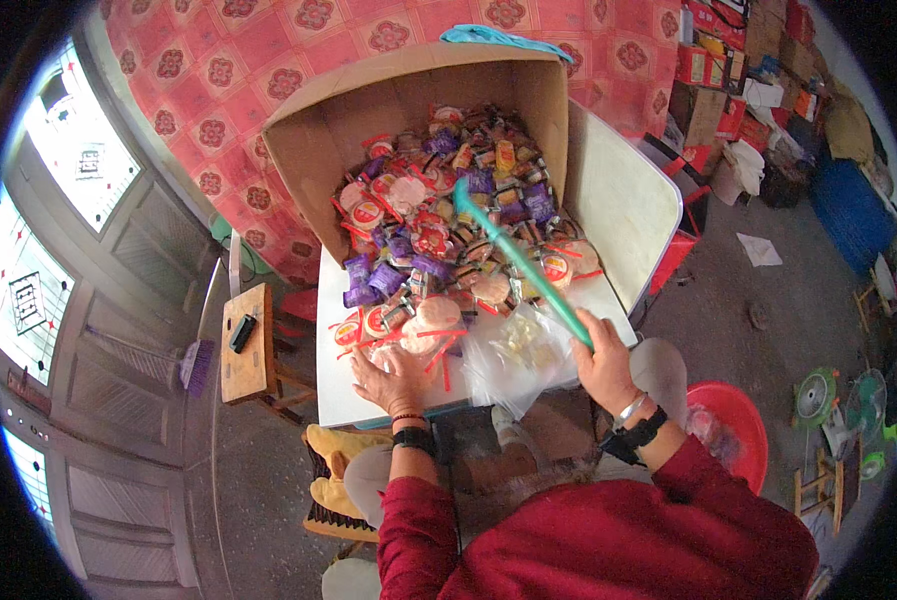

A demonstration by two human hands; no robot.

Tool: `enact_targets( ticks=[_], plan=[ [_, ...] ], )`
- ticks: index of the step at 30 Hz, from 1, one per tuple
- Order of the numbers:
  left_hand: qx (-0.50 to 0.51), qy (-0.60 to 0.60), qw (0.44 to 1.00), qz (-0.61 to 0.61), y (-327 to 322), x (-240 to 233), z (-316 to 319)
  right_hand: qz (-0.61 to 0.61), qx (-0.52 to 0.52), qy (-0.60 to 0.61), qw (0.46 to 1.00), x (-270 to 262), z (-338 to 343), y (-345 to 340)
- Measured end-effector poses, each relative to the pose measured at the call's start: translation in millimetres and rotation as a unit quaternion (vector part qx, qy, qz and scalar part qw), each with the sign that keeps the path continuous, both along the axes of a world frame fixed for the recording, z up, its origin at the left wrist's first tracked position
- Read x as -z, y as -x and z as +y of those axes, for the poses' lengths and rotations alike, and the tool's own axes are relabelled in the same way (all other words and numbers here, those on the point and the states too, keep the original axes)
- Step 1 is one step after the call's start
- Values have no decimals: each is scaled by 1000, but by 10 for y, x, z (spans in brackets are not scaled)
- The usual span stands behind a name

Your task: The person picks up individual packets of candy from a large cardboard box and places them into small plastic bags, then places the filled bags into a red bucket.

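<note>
A large cardboard box [306, 142] lies on its side on a white table [336, 405], its mouth towards me. Many small wrapped snacks [426, 225] spill out of it, among them purple packets [388, 279] and round pale pieces in clear wrap with red strips [422, 330]. In my right hand [606, 360] is the end of a long green stick [531, 274], whose bent tip rests over the pile. My left hand [392, 382] lies with fingers spread at the pile's near edge, touching round wrapped pieces. Between the hands a clear plastic bag [493, 367] holds small pale yellow items.
A red basin [748, 427] with clear wrapped things stands on the floor at right. At left are a wooden stool [246, 375] with a black object [243, 334] and a purple broom [195, 367]. Stacked boxes [703, 112] and green fans [816, 394] stand further right.
</note>
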State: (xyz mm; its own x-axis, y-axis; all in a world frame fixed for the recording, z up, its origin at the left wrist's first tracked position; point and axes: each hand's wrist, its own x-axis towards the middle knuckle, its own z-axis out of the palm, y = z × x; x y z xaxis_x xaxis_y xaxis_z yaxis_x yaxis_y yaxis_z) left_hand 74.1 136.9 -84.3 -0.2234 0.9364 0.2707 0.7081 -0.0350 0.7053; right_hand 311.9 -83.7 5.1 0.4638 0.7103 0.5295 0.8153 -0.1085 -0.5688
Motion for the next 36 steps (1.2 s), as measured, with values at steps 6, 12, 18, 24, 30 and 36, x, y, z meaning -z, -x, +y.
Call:
enact_targets(
  ticks=[6, 12, 18, 24, 30, 36],
  plan=[
    [8, -32, 999, -21, 64, 136, 50, -70, 129, 34, 989, 257, 64, -350],
    [72, -50, 964, -253, 137, 42, -106, -107, 108, 91, 984, 476, 104, -576],
    [94, -57, 894, -434, 257, 18, -244, -110, 112, 111, 981, 605, 125, -640],
    [84, -59, 896, -431, 367, 155, -266, -114, 133, 69, 982, 434, 51, -548],
    [83, -52, 880, -464, 542, 163, -322, -97, 68, 51, 992, 352, 177, -454],
    [63, -9, 879, -472, 534, -95, -565, -60, 8, 13, 998, 327, 447, -446]
  ],
)
